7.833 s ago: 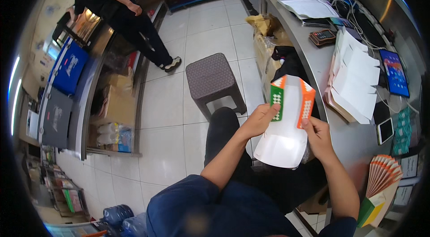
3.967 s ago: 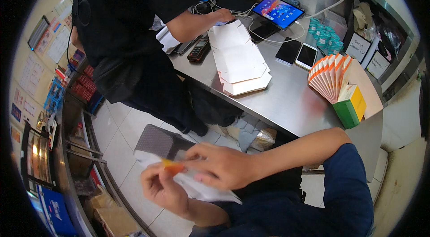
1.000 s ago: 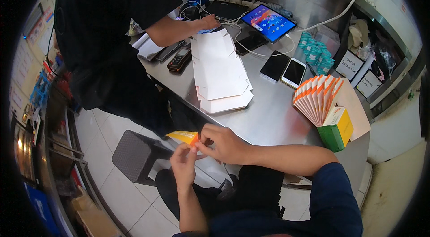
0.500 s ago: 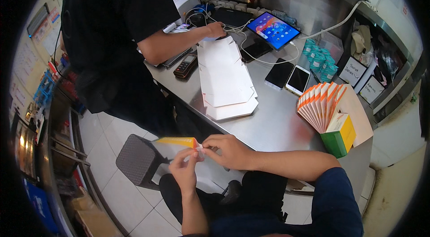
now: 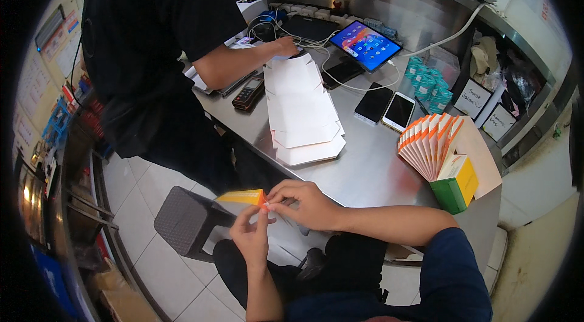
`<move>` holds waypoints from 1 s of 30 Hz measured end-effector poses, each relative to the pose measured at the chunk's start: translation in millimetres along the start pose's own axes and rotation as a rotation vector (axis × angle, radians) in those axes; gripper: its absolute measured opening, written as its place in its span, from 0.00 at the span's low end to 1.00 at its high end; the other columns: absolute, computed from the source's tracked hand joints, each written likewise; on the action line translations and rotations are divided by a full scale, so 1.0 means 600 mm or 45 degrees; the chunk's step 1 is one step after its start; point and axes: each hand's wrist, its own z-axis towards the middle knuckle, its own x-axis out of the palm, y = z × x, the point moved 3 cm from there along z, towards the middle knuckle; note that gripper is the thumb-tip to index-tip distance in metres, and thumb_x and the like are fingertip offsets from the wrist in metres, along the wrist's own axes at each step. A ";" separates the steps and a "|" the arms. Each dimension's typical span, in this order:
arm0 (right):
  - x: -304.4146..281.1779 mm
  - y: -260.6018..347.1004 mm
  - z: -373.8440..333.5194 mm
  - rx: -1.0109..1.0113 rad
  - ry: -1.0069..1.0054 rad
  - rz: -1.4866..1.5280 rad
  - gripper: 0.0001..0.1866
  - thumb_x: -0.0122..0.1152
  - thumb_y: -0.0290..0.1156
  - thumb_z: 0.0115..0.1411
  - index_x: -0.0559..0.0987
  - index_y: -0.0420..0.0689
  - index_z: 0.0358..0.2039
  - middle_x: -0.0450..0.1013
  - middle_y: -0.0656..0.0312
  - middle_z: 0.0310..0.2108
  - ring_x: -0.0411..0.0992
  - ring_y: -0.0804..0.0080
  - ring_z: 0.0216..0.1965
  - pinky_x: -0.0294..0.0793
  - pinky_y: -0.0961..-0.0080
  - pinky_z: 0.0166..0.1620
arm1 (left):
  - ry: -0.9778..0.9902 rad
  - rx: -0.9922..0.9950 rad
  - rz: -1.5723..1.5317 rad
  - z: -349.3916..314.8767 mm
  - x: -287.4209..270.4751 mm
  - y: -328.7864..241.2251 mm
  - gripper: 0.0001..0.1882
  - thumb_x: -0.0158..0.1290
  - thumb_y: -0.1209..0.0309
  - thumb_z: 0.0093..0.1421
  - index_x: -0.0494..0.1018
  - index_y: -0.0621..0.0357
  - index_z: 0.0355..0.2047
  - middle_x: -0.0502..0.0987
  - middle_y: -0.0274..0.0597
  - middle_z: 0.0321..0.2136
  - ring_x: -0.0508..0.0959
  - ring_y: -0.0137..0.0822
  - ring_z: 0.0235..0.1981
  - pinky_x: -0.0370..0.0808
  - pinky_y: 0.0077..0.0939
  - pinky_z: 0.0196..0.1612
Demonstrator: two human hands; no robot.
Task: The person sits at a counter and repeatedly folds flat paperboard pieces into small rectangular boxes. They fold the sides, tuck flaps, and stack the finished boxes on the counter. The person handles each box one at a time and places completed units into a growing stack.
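Pinched between both hands: 1 folded orange-and-yellow carton piece (image 5: 244, 196), held level in front of the seated person, over the floor just short of the steel counter (image 5: 365, 170) edge.

Left hand (image 5: 254, 238): fingers closed on the carton's near right corner from below, thumb up, forearm rising from the lower edge of the view.

Right hand (image 5: 303, 203): fingertips closed on the same corner from above, knuckles toward the counter, forearm running in from the right in a dark blue sleeve.

On the counter: 1 stack of flat white carton blanks (image 5: 302, 112); 1 fan of orange-and-white folded cartons (image 5: 426, 142) beside a green-and-yellow box (image 5: 456, 185); 2 phones (image 5: 387, 108) lying side by side; 1 lit tablet (image 5: 365, 45) propped at the back; 1 dark handset (image 5: 247, 92).

Beside the counter: 1 standing person in black (image 5: 152, 48), a hand (image 5: 285, 47) resting at the top of the white stack. 1 dark plastic stool (image 5: 185, 221) on the tiled floor below the carton.
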 end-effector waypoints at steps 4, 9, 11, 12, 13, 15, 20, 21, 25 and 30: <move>0.003 -0.007 -0.004 0.012 -0.009 0.005 0.08 0.67 0.28 0.62 0.83 0.36 0.36 0.79 0.54 0.39 0.80 0.67 0.35 0.82 0.75 0.41 | -0.016 0.038 0.087 -0.004 0.001 0.009 0.09 0.60 0.78 0.63 0.79 0.70 0.43 0.81 0.48 0.40 0.82 0.33 0.38 0.84 0.27 0.43; -0.004 0.006 -0.002 0.002 0.008 -0.043 0.09 0.69 0.29 0.60 0.81 0.35 0.32 0.79 0.55 0.38 0.80 0.66 0.35 0.82 0.74 0.41 | -0.015 0.221 0.291 -0.014 0.011 -0.001 0.11 0.60 0.79 0.63 0.78 0.70 0.44 0.82 0.49 0.40 0.83 0.32 0.40 0.81 0.28 0.47; -0.006 0.015 -0.003 -0.044 -0.039 -0.037 0.10 0.70 0.29 0.58 0.80 0.35 0.30 0.78 0.55 0.36 0.80 0.65 0.35 0.81 0.74 0.41 | 0.006 0.248 0.319 -0.021 0.013 -0.012 0.12 0.61 0.79 0.62 0.77 0.71 0.45 0.82 0.49 0.41 0.83 0.33 0.41 0.80 0.27 0.49; -0.004 0.016 -0.005 -0.068 -0.069 -0.065 0.10 0.70 0.28 0.58 0.79 0.35 0.30 0.78 0.55 0.36 0.80 0.64 0.35 0.80 0.73 0.41 | -0.015 0.242 0.293 -0.021 0.012 -0.007 0.11 0.61 0.79 0.62 0.77 0.70 0.45 0.82 0.48 0.40 0.83 0.33 0.42 0.79 0.27 0.50; 0.001 0.017 -0.008 -0.092 -0.099 -0.093 0.09 0.69 0.28 0.58 0.79 0.35 0.31 0.78 0.55 0.36 0.79 0.63 0.35 0.79 0.73 0.41 | -0.036 0.236 0.267 -0.021 0.012 0.001 0.11 0.61 0.79 0.63 0.77 0.70 0.45 0.82 0.48 0.40 0.83 0.34 0.43 0.78 0.27 0.51; 0.006 0.017 -0.011 -0.120 -0.121 -0.139 0.08 0.68 0.26 0.58 0.78 0.35 0.31 0.78 0.54 0.36 0.79 0.61 0.35 0.78 0.72 0.41 | -0.086 0.178 0.161 -0.018 0.015 0.006 0.10 0.61 0.78 0.62 0.77 0.70 0.43 0.82 0.47 0.40 0.82 0.34 0.45 0.76 0.27 0.53; 0.010 0.010 -0.010 -0.143 -0.054 -0.191 0.07 0.65 0.25 0.60 0.77 0.36 0.35 0.78 0.51 0.36 0.78 0.58 0.35 0.77 0.70 0.40 | -0.216 0.206 0.190 -0.013 0.005 0.026 0.10 0.59 0.81 0.64 0.74 0.69 0.45 0.80 0.44 0.44 0.81 0.34 0.46 0.75 0.26 0.53; 0.011 0.012 -0.009 -0.105 -0.035 -0.231 0.07 0.65 0.25 0.60 0.78 0.36 0.36 0.78 0.51 0.36 0.79 0.59 0.36 0.78 0.71 0.41 | -0.281 0.261 0.239 -0.016 -0.004 0.032 0.11 0.60 0.81 0.63 0.74 0.68 0.45 0.80 0.43 0.43 0.81 0.34 0.46 0.76 0.26 0.53; 0.005 0.020 -0.005 -0.068 -0.031 -0.358 0.08 0.65 0.23 0.59 0.79 0.35 0.39 0.79 0.53 0.35 0.80 0.62 0.35 0.80 0.73 0.42 | -0.512 0.462 0.324 -0.023 -0.022 0.001 0.15 0.63 0.82 0.60 0.71 0.61 0.45 0.75 0.40 0.42 0.77 0.33 0.44 0.73 0.27 0.51; -0.003 0.005 -0.003 0.013 -0.092 -0.284 0.08 0.65 0.24 0.60 0.78 0.35 0.38 0.79 0.55 0.32 0.80 0.68 0.32 0.80 0.73 0.38 | -0.701 0.780 0.502 -0.027 -0.055 -0.041 0.22 0.64 0.83 0.56 0.65 0.54 0.44 0.68 0.37 0.40 0.70 0.33 0.41 0.67 0.26 0.49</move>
